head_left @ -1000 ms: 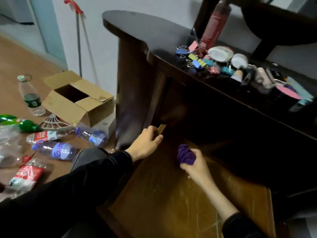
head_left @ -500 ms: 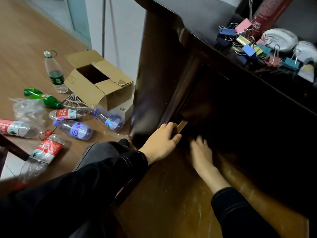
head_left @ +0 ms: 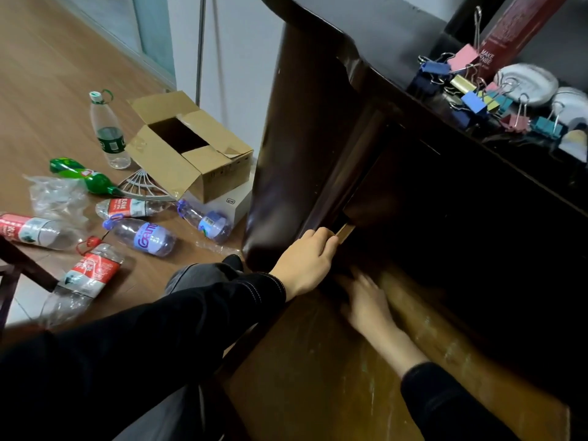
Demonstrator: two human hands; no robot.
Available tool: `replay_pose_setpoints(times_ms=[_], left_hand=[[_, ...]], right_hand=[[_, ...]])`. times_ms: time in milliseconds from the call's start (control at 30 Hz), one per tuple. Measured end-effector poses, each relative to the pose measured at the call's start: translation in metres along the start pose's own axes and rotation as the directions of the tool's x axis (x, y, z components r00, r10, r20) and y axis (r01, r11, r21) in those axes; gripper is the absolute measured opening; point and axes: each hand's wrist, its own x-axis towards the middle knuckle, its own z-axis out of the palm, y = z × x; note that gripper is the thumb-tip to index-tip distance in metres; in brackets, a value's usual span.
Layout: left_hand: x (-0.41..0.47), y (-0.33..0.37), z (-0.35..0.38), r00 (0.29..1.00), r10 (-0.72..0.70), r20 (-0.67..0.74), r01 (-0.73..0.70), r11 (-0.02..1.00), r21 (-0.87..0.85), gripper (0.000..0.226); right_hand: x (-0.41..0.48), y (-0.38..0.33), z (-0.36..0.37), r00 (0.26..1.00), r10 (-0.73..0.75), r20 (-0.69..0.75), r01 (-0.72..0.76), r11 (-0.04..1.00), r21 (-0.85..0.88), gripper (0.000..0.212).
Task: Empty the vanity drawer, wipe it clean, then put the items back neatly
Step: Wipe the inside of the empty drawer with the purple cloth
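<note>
Where drawer [head_left: 318,377] meets shadow, right hand [head_left: 366,303] blurred, grip unreadable | left hand [head_left: 302,265] clamps drawer edge

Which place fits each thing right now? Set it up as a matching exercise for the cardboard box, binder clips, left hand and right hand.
Things:
1. cardboard box
2. binder clips
3. left hand
4. right hand

Places:
A. inside the open drawer
B. on the floor beside the bottles
C. on the vanity top
D. on the drawer's left edge

Pairs: 1-B, 2-C, 3-D, 4-A
</note>
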Motion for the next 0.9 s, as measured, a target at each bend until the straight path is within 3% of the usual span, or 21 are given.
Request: replay_pose_setpoints(times_ms=[100, 167, 367, 433, 600, 700, 800, 900], left_hand=[[-0.003, 0.005, -0.003, 1.0, -0.023, 0.002, 0.023, 0.999, 0.025, 0.033], [-0.005, 0.007, -0.004, 0.999, -0.035, 0.0, 0.035, 0.998, 0.044, 0.034], [-0.003, 0.006, -0.002, 0.999, -0.039, -0.023, 0.041, 0.997, 0.069, 0.033], [-0.004, 0.006, -0.001, 0.998, -0.035, -0.045, 0.04, 0.993, 0.109, 0.032], [-0.009, 0.013, -0.005, 0.997, -0.028, -0.078, 0.042, 0.981, 0.191, 0.033], [-0.009, 0.013, -0.004, 0.996, -0.018, -0.087, 0.036, 0.978, 0.204, 0.033], [-0.006, 0.01, -0.001, 0.995, -0.008, -0.096, 0.028, 0.976, 0.214, 0.032], [-0.006, 0.009, -0.001, 0.995, 0.004, -0.103, 0.019, 0.974, 0.224, 0.032]], right_hand=[[0.035, 0.0, -0.019, 0.966, 0.235, -0.111, -0.228, 0.971, 0.074, 0.037], [0.049, -0.006, -0.029, 0.945, 0.31, -0.108, -0.295, 0.946, 0.136, 0.03], [-0.006, -0.014, 0.004, 0.998, 0.056, -0.032, -0.055, 0.998, 0.041, 0.055], [-0.007, -0.006, 0.004, 0.995, 0.091, -0.039, -0.089, 0.995, 0.051, 0.057], [0.04, 0.002, -0.036, 0.932, 0.355, -0.074, -0.339, 0.926, 0.167, 0.037], [0.028, -0.013, -0.028, 0.963, 0.258, -0.081, -0.254, 0.965, 0.06, 0.036], [-0.01, -0.024, 0.0, 0.996, 0.088, -0.029, -0.088, 0.996, -0.013, 0.052], [-0.011, -0.01, 0.0, 0.992, 0.114, -0.054, -0.114, 0.993, 0.001, 0.056]])
